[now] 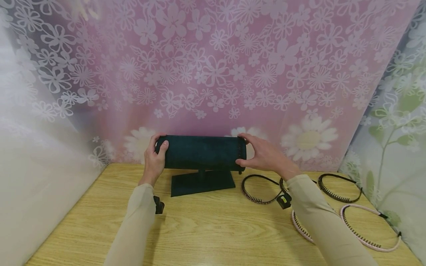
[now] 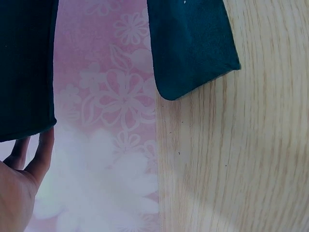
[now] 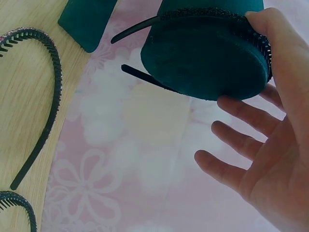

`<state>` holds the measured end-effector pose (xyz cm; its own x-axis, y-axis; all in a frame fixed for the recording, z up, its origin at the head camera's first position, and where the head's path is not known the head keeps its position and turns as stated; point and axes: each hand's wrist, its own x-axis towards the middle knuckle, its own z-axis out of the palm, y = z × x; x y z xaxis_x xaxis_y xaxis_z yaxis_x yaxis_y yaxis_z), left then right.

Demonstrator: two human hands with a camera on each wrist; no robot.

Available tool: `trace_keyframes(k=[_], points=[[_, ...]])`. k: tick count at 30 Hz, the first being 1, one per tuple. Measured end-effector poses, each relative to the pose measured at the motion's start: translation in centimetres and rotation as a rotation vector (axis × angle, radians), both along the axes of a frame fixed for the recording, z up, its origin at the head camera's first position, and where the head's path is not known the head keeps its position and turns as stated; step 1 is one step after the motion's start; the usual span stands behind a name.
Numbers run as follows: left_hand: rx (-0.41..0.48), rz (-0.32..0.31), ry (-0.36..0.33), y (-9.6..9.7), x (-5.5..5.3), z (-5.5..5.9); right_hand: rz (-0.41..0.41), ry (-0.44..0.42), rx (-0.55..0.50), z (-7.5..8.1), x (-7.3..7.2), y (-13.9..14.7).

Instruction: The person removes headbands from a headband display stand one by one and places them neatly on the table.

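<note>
A dark green velvety headband stand has a thick horizontal roll (image 1: pixel 203 152) on a short post above a flat base (image 1: pixel 186 183). My left hand (image 1: pixel 155 160) grips the roll's left end, thumb on the near face and fingers behind. At the other end, my right hand (image 1: pixel 266 155) holds a black toothed headband (image 3: pixel 207 13) that sits around the roll near its rim. Its thumb (image 3: pixel 258 21) presses on the band, while the lower fingers spread beside the roll's flat end. Both tips of the headband stick out below the roll.
To the right lie a dark glittery headband (image 1: pixel 257 201), another black headband (image 1: pixel 339 197) and a pink headband (image 1: pixel 369 244). My right forearm partly covers a second pink one (image 1: pixel 301 229). A pink floral curtain (image 1: pixel 213 74) hangs behind the wooden table (image 1: pixel 213 232).
</note>
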<state>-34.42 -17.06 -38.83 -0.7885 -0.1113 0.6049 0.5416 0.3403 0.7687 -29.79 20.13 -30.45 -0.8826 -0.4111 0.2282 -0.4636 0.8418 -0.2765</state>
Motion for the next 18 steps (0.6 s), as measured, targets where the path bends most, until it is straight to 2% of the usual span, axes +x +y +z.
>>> trace_keyframes(k=[18], points=[[-0.005,0.007,0.000,-0.04,-0.12,0.00,0.018,0.002,-0.020,-0.26,0.08,0.43]])
